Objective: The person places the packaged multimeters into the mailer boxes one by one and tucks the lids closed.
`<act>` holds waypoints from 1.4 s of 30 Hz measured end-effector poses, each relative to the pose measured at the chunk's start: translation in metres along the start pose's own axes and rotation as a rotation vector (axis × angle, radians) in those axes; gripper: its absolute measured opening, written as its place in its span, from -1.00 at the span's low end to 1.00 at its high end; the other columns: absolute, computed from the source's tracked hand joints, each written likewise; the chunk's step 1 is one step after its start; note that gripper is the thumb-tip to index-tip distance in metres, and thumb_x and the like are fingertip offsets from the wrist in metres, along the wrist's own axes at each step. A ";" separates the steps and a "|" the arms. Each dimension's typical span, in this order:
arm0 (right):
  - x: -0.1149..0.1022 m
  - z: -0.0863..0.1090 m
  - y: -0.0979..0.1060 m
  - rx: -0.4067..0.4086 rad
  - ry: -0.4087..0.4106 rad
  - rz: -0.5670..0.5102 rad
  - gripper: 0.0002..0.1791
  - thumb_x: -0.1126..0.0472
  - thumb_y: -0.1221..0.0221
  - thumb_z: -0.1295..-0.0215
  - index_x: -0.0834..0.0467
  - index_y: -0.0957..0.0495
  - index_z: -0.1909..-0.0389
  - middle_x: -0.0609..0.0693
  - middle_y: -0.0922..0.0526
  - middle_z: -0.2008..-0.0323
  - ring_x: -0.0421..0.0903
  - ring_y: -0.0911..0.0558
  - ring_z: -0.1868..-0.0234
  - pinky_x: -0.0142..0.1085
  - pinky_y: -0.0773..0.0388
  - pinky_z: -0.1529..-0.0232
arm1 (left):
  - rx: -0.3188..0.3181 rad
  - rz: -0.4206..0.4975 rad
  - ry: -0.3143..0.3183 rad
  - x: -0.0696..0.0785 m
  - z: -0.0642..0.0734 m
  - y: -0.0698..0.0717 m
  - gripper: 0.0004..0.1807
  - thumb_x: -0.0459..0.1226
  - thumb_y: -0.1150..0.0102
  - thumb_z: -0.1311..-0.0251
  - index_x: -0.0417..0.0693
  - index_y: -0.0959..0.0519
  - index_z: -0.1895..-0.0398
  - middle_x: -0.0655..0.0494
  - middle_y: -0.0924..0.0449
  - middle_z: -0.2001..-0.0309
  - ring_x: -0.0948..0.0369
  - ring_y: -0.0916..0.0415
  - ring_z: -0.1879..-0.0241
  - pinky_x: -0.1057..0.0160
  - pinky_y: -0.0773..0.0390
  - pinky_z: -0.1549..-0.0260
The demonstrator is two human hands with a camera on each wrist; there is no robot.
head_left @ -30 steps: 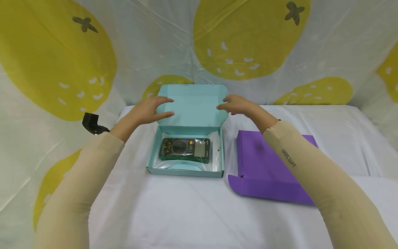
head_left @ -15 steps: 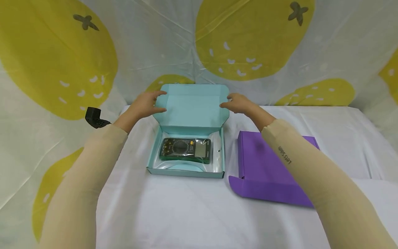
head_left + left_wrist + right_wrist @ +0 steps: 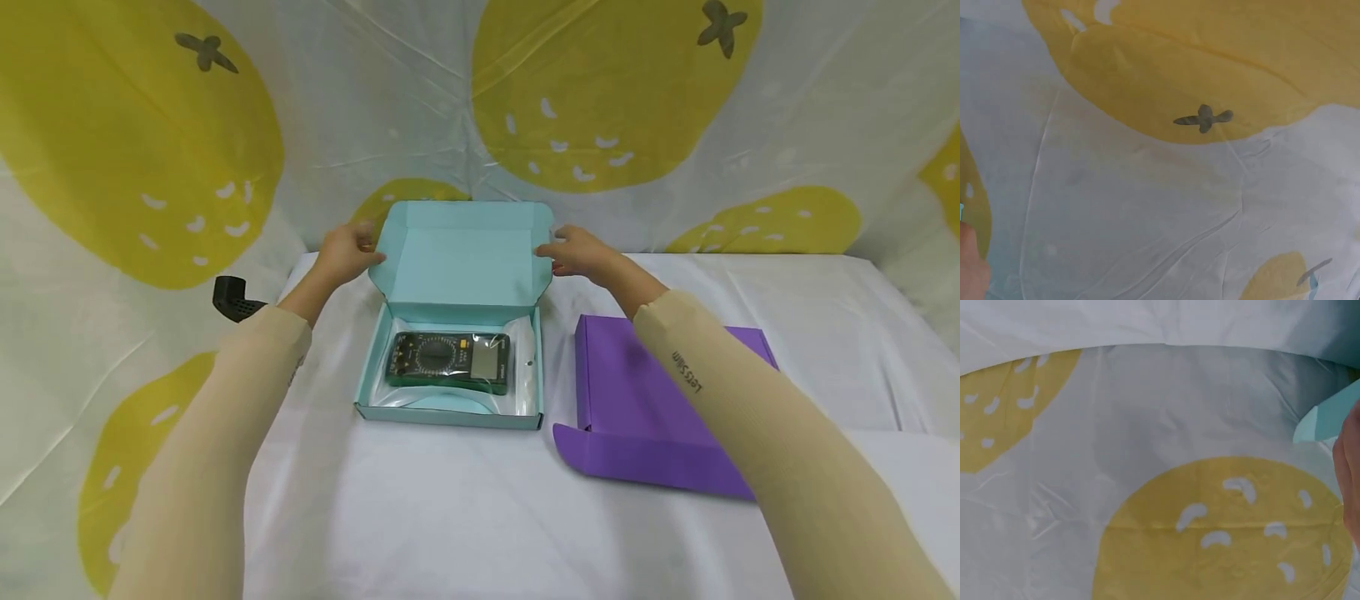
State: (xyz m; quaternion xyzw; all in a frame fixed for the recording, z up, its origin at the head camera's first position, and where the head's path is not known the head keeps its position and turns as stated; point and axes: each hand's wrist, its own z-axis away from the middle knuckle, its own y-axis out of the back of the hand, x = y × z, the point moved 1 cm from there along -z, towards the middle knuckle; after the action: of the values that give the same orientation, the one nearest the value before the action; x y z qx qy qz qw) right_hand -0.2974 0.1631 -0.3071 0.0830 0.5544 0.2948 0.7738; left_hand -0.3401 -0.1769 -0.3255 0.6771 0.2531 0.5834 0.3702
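A light-teal cardboard box stands unfolded with its lid raised at the back. Inside lies a digital multimeter in a clear plastic bag, its dial to the left and its screen to the right. At the lid's left edge my left hand pinches the side flap, thumb in front and fingers behind. My right hand holds the opposite edge in a similar pinch. In the right wrist view, a corner of the teal lid shows beside the hand.
To the right of the teal box, a purple cardboard box with a front flap lies partly under my right forearm. White cloth covers the table, and a curtain with yellow fruit prints hangs behind it.
My left hand has moved left from in front of the lid to its left edge, its fingers closing there. My right hand has shifted slightly right onto the right edge.
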 end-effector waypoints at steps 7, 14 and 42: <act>0.005 -0.004 -0.011 -0.061 0.025 -0.110 -0.53 0.22 0.11 -0.33 0.48 -0.15 -0.11 0.24 -0.14 -0.29 0.14 -0.25 -0.28 -0.13 -0.20 -0.27 | -0.056 0.059 0.025 -0.006 0.002 -0.011 -0.33 -0.47 0.03 -0.09 -0.23 -0.11 -0.34 -0.30 -0.33 -0.17 -0.10 -0.34 -0.16 0.03 -0.45 0.00; 0.009 -0.005 -0.012 -0.060 0.026 -0.130 -0.44 0.23 0.12 -0.35 0.48 -0.06 -0.25 0.26 -0.10 -0.31 0.16 -0.25 -0.28 -0.12 -0.21 -0.26 | -0.008 0.058 0.042 -0.008 0.005 -0.013 -0.33 -0.47 0.03 -0.07 -0.23 -0.14 -0.33 -0.30 -0.37 -0.13 -0.09 -0.35 -0.15 0.03 -0.45 0.00; 0.017 0.006 -0.030 0.091 0.099 -0.163 -0.42 0.12 0.11 -0.34 0.33 -0.03 -0.27 0.20 -0.24 -0.23 0.15 -0.43 -0.13 -0.12 -0.36 -0.16 | 0.203 0.307 0.184 -0.009 0.021 -0.017 -0.55 -0.40 -0.08 -0.09 -0.21 -0.45 -0.12 -0.21 -0.53 0.01 0.04 -0.51 -0.01 0.24 -0.54 0.11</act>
State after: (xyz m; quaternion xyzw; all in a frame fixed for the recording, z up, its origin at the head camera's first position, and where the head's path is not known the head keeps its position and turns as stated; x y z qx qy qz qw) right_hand -0.2777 0.1495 -0.3322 0.0578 0.6097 0.2092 0.7624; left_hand -0.3196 -0.1777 -0.3457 0.6853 0.2372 0.6640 0.1820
